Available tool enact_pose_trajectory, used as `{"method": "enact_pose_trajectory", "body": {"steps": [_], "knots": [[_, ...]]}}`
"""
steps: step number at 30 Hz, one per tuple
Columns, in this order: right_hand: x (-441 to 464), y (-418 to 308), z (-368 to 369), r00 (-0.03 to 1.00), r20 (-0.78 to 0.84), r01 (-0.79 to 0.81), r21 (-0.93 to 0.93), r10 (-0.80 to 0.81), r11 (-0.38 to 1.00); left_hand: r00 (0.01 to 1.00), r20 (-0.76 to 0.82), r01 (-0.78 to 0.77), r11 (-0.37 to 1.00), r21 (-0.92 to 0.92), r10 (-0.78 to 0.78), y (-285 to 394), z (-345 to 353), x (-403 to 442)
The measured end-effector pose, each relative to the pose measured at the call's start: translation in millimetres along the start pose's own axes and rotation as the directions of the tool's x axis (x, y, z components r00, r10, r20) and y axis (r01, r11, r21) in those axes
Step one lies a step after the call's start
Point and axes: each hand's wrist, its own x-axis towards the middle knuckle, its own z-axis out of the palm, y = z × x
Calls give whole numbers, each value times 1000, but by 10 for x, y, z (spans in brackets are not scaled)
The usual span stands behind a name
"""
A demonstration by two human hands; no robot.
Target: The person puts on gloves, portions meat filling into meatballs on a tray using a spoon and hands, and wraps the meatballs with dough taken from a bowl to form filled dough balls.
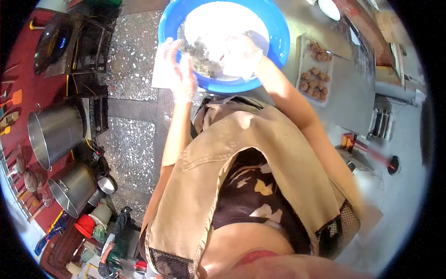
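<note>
A large blue basin (284, 39) holds white powder (218, 18), with greyish-brown clumps (200, 58) at its left side. My right hand (245, 55) is inside the basin on the powder, whitened and washed out by glare, so its fingers and anything in them cannot be made out. Over the basin's left rim, my left hand (180, 69) is raised with its fingers apart and nothing in them; it too looks dusted white.
Right of the basin, a white tray (304, 60) of brown lumps (316, 83) rests on a metal table (355, 88). Large metal pots (58, 130) stand at the left beside a speckled floor (132, 149). Another person's arm (108, 251) shows at the lower left.
</note>
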Motion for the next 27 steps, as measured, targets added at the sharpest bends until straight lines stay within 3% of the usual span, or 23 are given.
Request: {"method": "enact_pose_trajectory", "body": {"steps": [1, 2, 3, 4, 5, 6, 7, 9, 11, 12, 13, 14, 15, 17, 18, 19, 20, 22, 23, 24, 25, 26, 27], "knots": [[-34, -144, -53, 1000, 6, 20, -4, -20, 1000, 996, 20, -90, 996, -17, 90, 116, 114, -22], [84, -825, -53, 904, -142, -206, 679, 402, 705, 983, 38, -180, 983, -36, 181, 220, 226, -32], [150, -1196, -64, 671, 62, -94, 996, 739, 1, 980, 73, -180, 981, -79, 185, 227, 391, -30], [147, -1166, -68, 684, 60, -96, 995, 727, 8, 976, 52, -213, 977, -1, 213, 215, 578, -23], [107, -1079, -25, 682, 58, -148, 987, 729, 59, 995, -17, 91, 953, -288, -100, 115, 805, -21], [54, -991, 17, 679, 55, -196, 975, 732, 109, 913, 16, 346, 755, -556, -407, 100, 961, 22], [-9, -914, 21, 675, 51, -242, 958, 736, 155, 918, 10, 335, 762, -554, -396, 51, 1012, 68], [-77, -833, -146, 647, 27, -376, 881, 762, 288, 730, 372, 531, 133, -837, -573, 70, 983, 191], [-24, -1027, -229, 483, -177, -552, 699, 857, 455, 666, 399, 556, 63, -829, -631, 136, 1002, 154], [-47, -884, -180, 491, -176, -549, 698, 853, 460, 591, 431, 575, -18, -818, -682, 160, 1001, 108], [-138, -570, -96, 624, -238, -608, 450, 744, 654, 639, 433, 568, 10, -823, -635, 211, 1002, -22], [-133, -272, -95, 757, -272, -579, 144, 594, 803, 537, 387, 604, 21, -797, -750, 367, 1030, -70], [-152, -192, 0, 792, -296, -546, 47, 533, 837, 606, 390, 528, -16, -849, -694, 351, 1127, -136], [-180, -38, 176, 851, -339, -472, -155, 402, 868, 719, 244, 482, 215, -849, -650, 221, 1205, -243], [-152, -317, 79, 917, -286, -365, -329, 277, 871, 743, 296, 508, 217, -834, -600, 71, 1169, -289], [-94, -434, 79, 905, -319, -416, -538, 281, 733, 731, 350, 526, 156, -836, -586, 215, 1115, -271], [-80, -673, 41, 894, -421, -395, -584, 152, 709, 752, 351, 485, 109, -868, -558, -84, 1160, -313], [-45, -695, 87, 836, -548, -296, -474, -15, 829, 719, 237, 467, 201, -861, -653, 193, 1102, -312], [-46, -138, 226, 807, -586, -166, -343, -73, 925, 738, 185, 428, 238, -872, -649, 450, 1144, -288], [-30, -206, 154, 832, -346, -409, 146, 434, 901, 750, 129, 388, 273, -880, -649, 610, 1155, -309], [-49, -400, 33, 824, -199, -388, 485, 530, 784, 756, 212, 350, 109, -930, -620, 515, 1192, -320], [-73, -585, -63, 823, -21, -357, 758, 567, 547, 761, 212, 349, 111, -931, -614, 564, 1190, -282], [-98, -627, -53, 828, -24, -351, 758, 560, 550, 727, 176, 394, 192, -899, -664, 631, 1172, -242]]}}
